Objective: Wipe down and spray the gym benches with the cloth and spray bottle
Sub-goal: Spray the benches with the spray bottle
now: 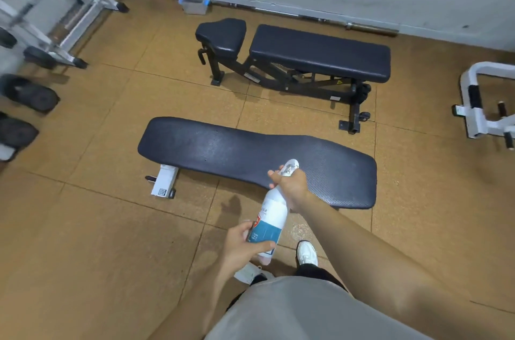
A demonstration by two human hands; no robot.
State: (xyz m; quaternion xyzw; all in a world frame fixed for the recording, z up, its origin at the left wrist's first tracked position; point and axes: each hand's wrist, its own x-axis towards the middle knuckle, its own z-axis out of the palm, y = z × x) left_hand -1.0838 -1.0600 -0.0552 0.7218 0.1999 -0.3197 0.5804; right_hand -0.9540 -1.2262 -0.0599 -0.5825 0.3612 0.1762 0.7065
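A flat dark-blue bench (223,150) lies across the floor just in front of me. Behind it stands an adjustable bench (320,52) with a separate seat pad, on a black frame. I hold a white spray bottle (271,214) with a teal label over the near edge of the flat bench. My right hand (291,186) grips its neck and trigger head, nozzle pointing toward the bench. My left hand (245,242) cups the lower part of the bottle. No cloth is in view.
Dumbbells (28,94) and a white weight rack (69,19) line the left side. A barbell (306,16) and a clear plastic box (195,4) lie along the far wall. A white machine frame (479,105) stands at right. My shoes (306,253) are below.
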